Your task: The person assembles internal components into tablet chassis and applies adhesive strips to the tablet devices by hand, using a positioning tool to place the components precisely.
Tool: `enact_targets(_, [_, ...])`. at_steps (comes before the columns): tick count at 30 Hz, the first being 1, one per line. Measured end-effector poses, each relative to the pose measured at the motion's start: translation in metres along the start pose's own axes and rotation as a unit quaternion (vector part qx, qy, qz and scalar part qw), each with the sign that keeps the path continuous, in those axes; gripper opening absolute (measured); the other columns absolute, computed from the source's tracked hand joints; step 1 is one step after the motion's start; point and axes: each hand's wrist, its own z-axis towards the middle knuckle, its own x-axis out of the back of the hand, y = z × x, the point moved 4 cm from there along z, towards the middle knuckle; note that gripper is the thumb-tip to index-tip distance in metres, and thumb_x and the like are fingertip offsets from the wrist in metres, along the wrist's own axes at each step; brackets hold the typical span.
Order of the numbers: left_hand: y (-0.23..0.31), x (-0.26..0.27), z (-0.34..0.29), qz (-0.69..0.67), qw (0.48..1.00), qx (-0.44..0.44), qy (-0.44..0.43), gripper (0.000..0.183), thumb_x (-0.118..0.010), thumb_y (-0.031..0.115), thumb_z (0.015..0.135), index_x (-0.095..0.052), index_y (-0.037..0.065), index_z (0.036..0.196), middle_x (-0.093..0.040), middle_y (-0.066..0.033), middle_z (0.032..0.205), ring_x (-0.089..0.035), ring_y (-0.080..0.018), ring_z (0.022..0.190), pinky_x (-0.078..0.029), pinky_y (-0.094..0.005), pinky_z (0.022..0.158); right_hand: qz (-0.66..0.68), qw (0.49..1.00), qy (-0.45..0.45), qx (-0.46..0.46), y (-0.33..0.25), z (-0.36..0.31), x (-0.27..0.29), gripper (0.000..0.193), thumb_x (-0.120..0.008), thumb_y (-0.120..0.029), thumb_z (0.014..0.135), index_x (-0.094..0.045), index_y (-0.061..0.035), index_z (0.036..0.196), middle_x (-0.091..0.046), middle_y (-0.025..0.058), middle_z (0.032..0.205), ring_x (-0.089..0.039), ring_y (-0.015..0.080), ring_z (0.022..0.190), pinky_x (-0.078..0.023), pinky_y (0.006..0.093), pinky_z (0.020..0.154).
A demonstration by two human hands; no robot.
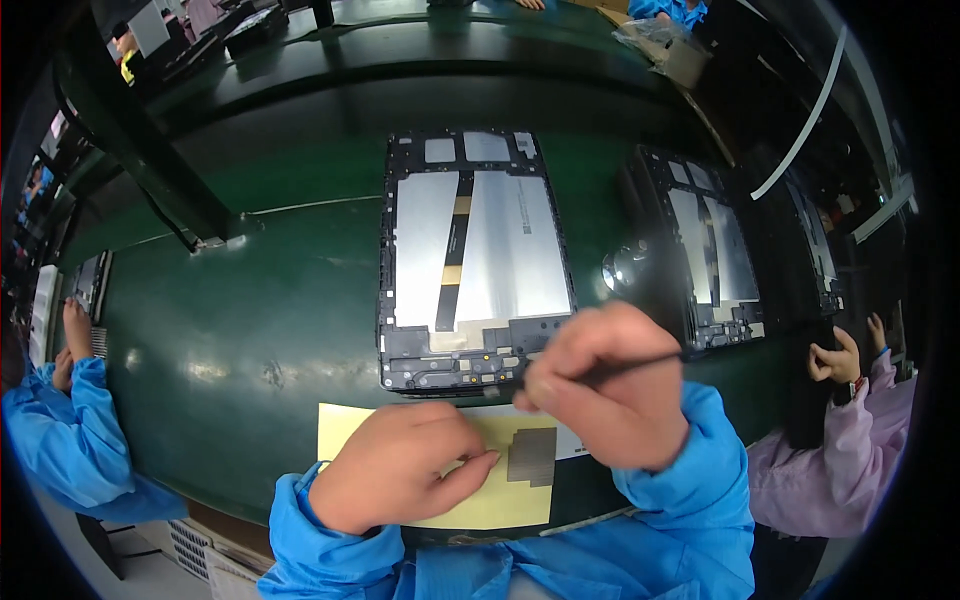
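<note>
A tablet chassis [510, 250] lies in front of me, its silver plates and black frame facing up. A dark flat cable with gold bands runs down it. My right hand [610, 390], blurred, grips a thin black tool [640, 362] above the chassis's lower right corner. On the yellow sheet [345, 425] nearer to me rests my left hand [410, 465], fingers curled and thumb pressed toward the forefinger. Whatever is in that pinch, if anything, is hidden. Beside its fingertips is a block of grey-brown strips [532, 457] on the sheet.
More tablet chassis [715, 250] stand in a stack at the right. Next to them a person in a pink sleeve [830, 460] works. Another person in a blue sleeve [70, 430] sits at the left. A dark green post [150, 150] rises from the green bench [250, 310].
</note>
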Motion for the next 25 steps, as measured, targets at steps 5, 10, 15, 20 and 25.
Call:
enact_targets(5, [0.000,0.030,-0.013,0.007,0.916,-0.104,0.388,0.027,-0.067,-0.008,0.056,-0.060,0.003,0.079,-0.059,-0.0082,0.080,-0.057,-0.0264,0.070,-0.044,-0.0349,0.062,-0.044,0.995,-0.029,-0.084,0.012,0.018,-0.003,0.015,-0.069,0.000,0.081,-0.055,0.0000,0.087,-0.058,0.0054,0.081,-0.057,0.0088,0.073,-0.048,0.0236,0.062])
enact_targets(10, [-0.005,0.025,-0.001,0.131,0.912,-0.138,0.362,0.025,-0.061,-0.007,0.052,-0.055,0.007,0.072,-0.059,-0.0063,0.084,-0.058,-0.0277,0.082,-0.044,-0.0392,0.071,-0.109,0.991,-0.052,-0.059,0.012,0.022,-0.005,0.014,-0.068,0.000,0.082,-0.055,0.0012,0.087,-0.057,0.0052,0.079,-0.056,0.0086,0.070,-0.048,0.0239,0.061])
enact_targets(15, [-0.008,0.022,-0.006,0.112,0.900,-0.130,0.400,0.025,-0.060,-0.010,0.052,-0.055,0.006,0.069,-0.059,-0.0065,0.081,-0.057,-0.0275,0.079,-0.046,-0.0369,0.069,-0.114,0.991,-0.050,-0.056,0.012,0.020,-0.005,0.014,-0.067,0.001,0.083,-0.054,0.0012,0.087,-0.057,0.0054,0.079,-0.056,0.0086,0.071,-0.048,0.0233,0.061])
enact_targets(20, [0.000,0.020,-0.007,0.091,0.896,-0.158,0.406,0.026,-0.053,-0.015,0.053,-0.051,0.005,0.068,-0.057,-0.0080,0.077,-0.053,-0.0259,0.073,-0.047,-0.0345,0.068,-0.107,0.991,-0.061,-0.057,0.012,0.018,-0.006,0.015,-0.067,0.002,0.083,-0.053,0.0008,0.088,-0.061,0.0082,0.082,-0.060,0.0111,0.076,-0.050,0.0239,0.065])
enact_targets(25, [-0.001,0.017,-0.007,0.096,0.902,-0.165,0.387,0.027,-0.052,-0.016,0.053,-0.052,0.005,0.070,-0.057,-0.0077,0.077,-0.053,-0.0253,0.073,-0.047,-0.0349,0.067,-0.190,0.974,-0.121,0.009,0.010,0.014,-0.004,0.017,-0.068,0.002,0.083,-0.054,-0.0002,0.093,-0.064,0.0117,0.091,-0.064,0.0133,0.084,-0.052,0.0240,0.071])
